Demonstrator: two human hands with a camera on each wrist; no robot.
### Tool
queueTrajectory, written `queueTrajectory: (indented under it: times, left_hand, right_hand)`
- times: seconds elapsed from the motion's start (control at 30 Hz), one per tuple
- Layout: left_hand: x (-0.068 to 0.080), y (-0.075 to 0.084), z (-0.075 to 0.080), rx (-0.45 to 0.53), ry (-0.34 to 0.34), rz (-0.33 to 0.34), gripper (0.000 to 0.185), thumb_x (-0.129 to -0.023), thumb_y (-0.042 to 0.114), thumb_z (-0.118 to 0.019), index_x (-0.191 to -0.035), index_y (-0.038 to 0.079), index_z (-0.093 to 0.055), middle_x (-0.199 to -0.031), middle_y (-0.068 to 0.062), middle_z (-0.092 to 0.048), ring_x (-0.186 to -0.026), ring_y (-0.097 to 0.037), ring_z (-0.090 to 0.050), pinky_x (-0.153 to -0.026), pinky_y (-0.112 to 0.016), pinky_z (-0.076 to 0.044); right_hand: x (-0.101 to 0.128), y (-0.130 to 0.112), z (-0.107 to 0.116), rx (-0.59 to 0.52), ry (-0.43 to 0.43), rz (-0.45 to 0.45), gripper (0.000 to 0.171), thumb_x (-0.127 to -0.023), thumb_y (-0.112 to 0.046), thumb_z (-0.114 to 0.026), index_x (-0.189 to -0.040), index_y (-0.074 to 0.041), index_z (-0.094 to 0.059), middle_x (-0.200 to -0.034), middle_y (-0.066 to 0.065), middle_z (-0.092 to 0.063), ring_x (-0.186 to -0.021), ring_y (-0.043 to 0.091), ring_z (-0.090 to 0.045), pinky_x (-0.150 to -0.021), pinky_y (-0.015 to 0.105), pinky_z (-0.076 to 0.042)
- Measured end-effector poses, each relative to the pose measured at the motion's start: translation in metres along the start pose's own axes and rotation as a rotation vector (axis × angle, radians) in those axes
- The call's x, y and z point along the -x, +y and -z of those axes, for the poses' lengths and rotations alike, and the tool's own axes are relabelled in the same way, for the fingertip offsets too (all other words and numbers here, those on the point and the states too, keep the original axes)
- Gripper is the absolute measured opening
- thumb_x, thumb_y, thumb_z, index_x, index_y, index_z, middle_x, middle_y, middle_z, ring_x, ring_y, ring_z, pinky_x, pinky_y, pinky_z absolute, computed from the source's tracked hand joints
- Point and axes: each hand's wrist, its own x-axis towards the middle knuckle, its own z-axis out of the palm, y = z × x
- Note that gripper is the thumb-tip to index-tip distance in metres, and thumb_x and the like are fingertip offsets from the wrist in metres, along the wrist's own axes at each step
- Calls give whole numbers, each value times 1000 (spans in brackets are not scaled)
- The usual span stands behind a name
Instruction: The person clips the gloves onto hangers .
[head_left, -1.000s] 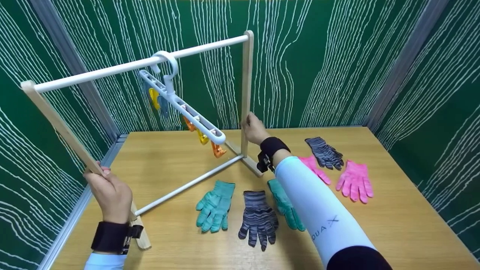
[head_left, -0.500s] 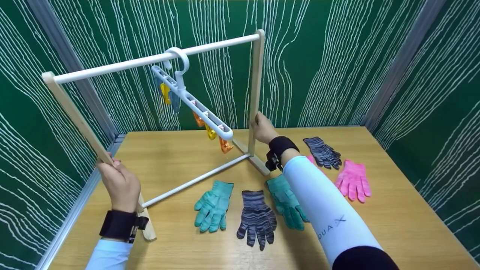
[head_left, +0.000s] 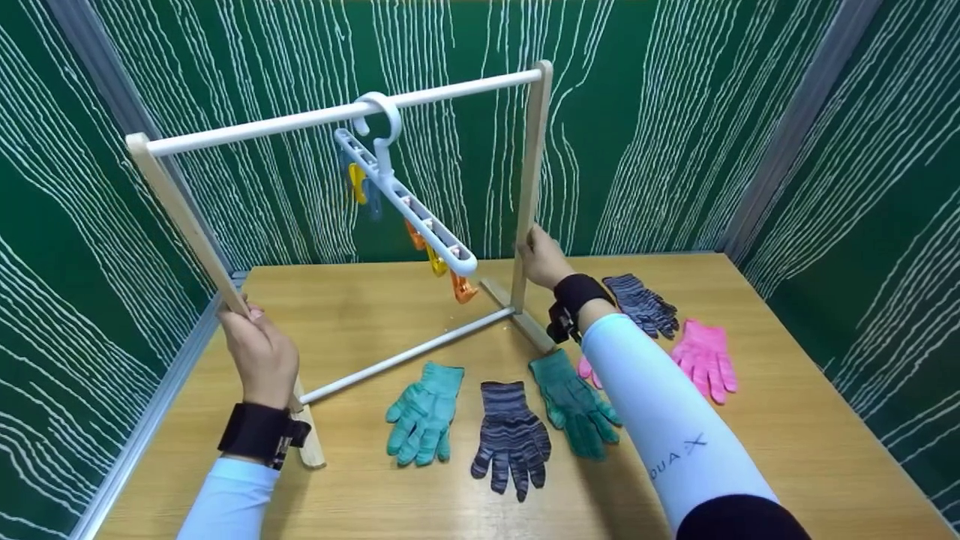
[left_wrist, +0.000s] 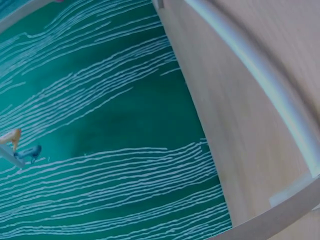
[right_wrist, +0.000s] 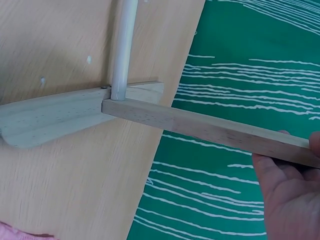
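Left hand wrapped round the rack's near post, right hand round the far post — one grip per end, keeping it level. Rack near the table's back-left corner, gloves along the front edge — clear of its feet

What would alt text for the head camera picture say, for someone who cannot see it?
Two hands grip the wooden uprights of a small drying rack on a wooden table: left hand, right hand. A white clip hanger hangs from its rail; six gloves lie in front.
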Motion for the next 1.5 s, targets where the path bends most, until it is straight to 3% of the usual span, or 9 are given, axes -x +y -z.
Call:
queueTrajectory:
  times: [0.1, 0.33, 0.53, 0.67, 1.27, 1.4, 1.5]
  left_hand:
    - [0, -2, -5, 2, -16, 3, 42, -113, 0, -28, -152, -15, -33, -111, -12, -41, -105, -25, -43, -97, -37, -39]
    - [-1, -2, -17, 27, -76, 15, 54, -113, -2, -26, -165, -10, -16, -130, -27, -42, -121, -34, -44, -116, -53, -40]
    - [-6, -3, -27, -10, -85, 4, 39, -113, -1, -26, -148, -17, -32, -112, -20, -42, -104, -33, -45, -95, -45, -41]
    - [-7, -3, -32, -23, -118, 23, 42, -114, 2, -25, -151, -16, -29, -109, -18, -43, -98, -29, -43, -87, -37, -37]
    - [-21, -5, -58, 3, -199, 39, 42, -115, 4, -24, -154, -11, -29, -111, -16, -43, -98, -26, -43, -85, -36, -37]
    - [-21, -4, -62, 11, -231, 55, 45, -116, 5, -23, -158, -10, -25, -133, -28, -48, -109, -32, -46, -97, -43, -43]
    - [-22, -4, -65, 18, -258, 54, 46, -116, 6, -23, -160, -10, -23, -151, -34, -43, -119, -34, -46, -107, -46, -43]
  right_hand:
    - [4, 5, 4, 4, 8, 4, 42, -118, -10, -38, -157, 5, -38, -154, 34, -52, -147, 48, -53, -122, 61, -47]
    - [9, 12, 16, 2, 26, -9, 39, -118, -8, -37, -154, 5, -40, -152, 34, -53, -146, 48, -53, -122, 60, -47]
    - [13, 17, 26, -9, 33, -29, 40, -118, -9, -36, -155, 5, -39, -154, 33, -53, -148, 47, -52, -122, 61, -46]
    - [14, 23, 32, -10, 28, -35, 41, -119, -11, -36, -157, 5, -37, -157, 33, -51, -149, 47, -51, -122, 61, -46]
    - [32, 33, 49, -19, 122, -46, 37, -117, -8, -37, -150, 8, -42, -151, 36, -53, -145, 49, -54, -120, 61, -49]
    - [36, 37, 52, -27, 144, -52, 36, -117, -9, -38, -149, 9, -43, -149, 36, -55, -143, 49, -56, -119, 60, -50]
    - [39, 40, 56, -5, 155, -60, 37, -118, -11, -38, -149, 9, -43, -148, 35, -55, -142, 49, -57, -118, 60, -51]
